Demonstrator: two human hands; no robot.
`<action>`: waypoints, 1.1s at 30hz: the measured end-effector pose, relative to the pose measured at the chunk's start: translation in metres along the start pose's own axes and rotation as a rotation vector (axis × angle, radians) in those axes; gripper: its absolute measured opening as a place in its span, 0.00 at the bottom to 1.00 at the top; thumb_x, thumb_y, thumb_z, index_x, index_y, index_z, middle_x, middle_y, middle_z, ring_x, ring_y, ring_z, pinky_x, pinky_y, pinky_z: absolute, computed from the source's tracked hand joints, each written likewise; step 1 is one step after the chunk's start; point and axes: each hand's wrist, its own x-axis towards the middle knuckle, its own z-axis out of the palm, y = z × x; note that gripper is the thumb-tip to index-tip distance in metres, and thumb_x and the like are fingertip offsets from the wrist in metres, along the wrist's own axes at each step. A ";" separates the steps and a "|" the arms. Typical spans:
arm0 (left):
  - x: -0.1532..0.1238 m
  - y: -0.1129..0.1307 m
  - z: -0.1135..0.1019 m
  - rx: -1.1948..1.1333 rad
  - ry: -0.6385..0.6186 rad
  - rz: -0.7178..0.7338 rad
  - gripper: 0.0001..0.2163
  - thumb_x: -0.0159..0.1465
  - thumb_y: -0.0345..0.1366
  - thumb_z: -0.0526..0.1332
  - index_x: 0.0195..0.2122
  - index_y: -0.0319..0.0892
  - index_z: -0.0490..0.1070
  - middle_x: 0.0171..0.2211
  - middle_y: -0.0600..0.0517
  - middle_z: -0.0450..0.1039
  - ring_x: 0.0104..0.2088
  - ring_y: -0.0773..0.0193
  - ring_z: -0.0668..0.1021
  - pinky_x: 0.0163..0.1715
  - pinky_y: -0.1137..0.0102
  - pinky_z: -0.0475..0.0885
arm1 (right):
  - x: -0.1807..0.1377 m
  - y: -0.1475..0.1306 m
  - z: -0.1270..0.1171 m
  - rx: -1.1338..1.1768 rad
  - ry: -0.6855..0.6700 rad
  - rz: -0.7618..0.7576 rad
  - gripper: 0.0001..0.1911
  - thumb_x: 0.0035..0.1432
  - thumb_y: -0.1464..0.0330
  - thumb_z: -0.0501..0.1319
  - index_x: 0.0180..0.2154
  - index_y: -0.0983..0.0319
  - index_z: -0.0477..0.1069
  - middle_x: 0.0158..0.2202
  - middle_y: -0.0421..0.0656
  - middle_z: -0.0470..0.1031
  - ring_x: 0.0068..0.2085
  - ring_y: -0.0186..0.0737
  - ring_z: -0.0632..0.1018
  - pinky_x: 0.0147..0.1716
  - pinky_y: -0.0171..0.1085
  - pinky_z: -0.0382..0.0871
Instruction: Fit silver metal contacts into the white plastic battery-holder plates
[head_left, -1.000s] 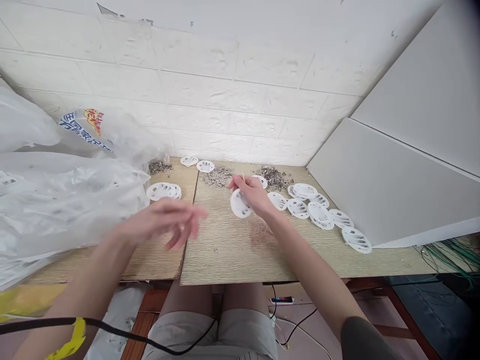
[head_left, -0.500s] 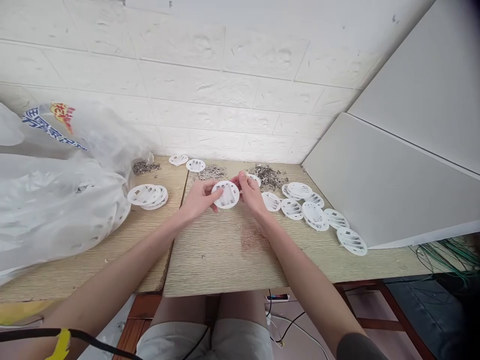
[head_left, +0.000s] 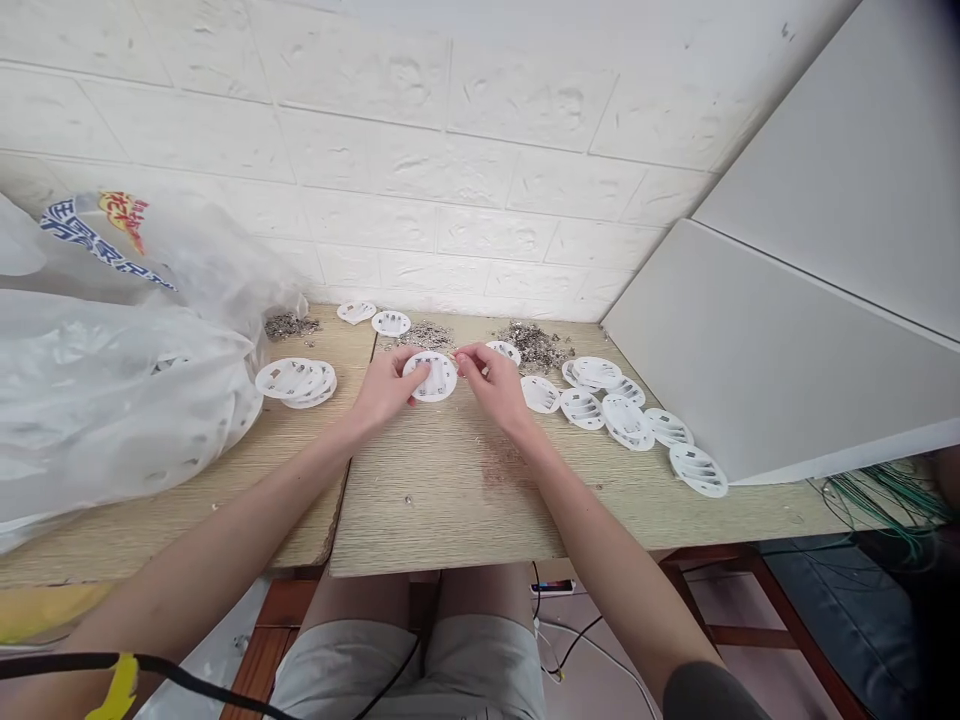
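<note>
My left hand grips a white round battery holder, thumb on its face and fingers behind. Long slots and small metal pieces show on this plastic disc. Just right of its rim, my right hand is closed in a pinch, and whatever sits between its fingertips is too small to make out. Behind the hands lie two heaps of small metal pieces, a thin pile and a darker pile. Another white disc lies beyond my right hand, partly over the darker pile's edge.
Several white discs spread and overlap on the right. A small stack lies left, near a big plastic bag and more metal bits. White panels lean at right, with green wires beside them.
My left hand has moved the battery holder slightly left and away from me. My right hand's fingertips have shifted left and lower, toward the holder's rim.
</note>
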 end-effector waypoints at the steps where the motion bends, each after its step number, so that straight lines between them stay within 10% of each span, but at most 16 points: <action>1: -0.001 0.000 0.001 -0.009 0.002 -0.012 0.13 0.56 0.39 0.64 0.40 0.37 0.75 0.29 0.51 0.74 0.24 0.70 0.72 0.17 0.78 0.67 | -0.001 0.000 0.001 -0.017 0.010 -0.033 0.11 0.63 0.63 0.56 0.38 0.62 0.74 0.32 0.42 0.75 0.33 0.37 0.72 0.34 0.35 0.63; 17: -0.005 0.010 0.001 -0.531 -0.339 -0.120 0.21 0.58 0.43 0.66 0.52 0.43 0.71 0.49 0.45 0.74 0.45 0.61 0.77 0.43 0.67 0.73 | -0.001 0.003 -0.004 0.109 0.059 -0.048 0.09 0.56 0.62 0.63 0.35 0.61 0.74 0.32 0.42 0.73 0.31 0.34 0.72 0.29 0.34 0.65; 25: -0.005 0.008 -0.004 0.263 0.049 0.313 0.17 0.61 0.39 0.62 0.51 0.42 0.71 0.49 0.48 0.75 0.49 0.58 0.75 0.52 0.64 0.67 | -0.005 -0.008 -0.004 0.205 0.070 -0.095 0.10 0.55 0.60 0.64 0.34 0.61 0.74 0.33 0.43 0.72 0.34 0.36 0.72 0.26 0.33 0.64; 33: -0.003 0.003 0.002 0.112 0.077 0.145 0.16 0.57 0.34 0.61 0.48 0.40 0.72 0.36 0.50 0.73 0.32 0.63 0.75 0.31 0.67 0.75 | -0.006 -0.001 0.000 -0.045 0.105 -0.287 0.07 0.61 0.66 0.60 0.39 0.59 0.75 0.34 0.43 0.70 0.33 0.35 0.72 0.27 0.34 0.65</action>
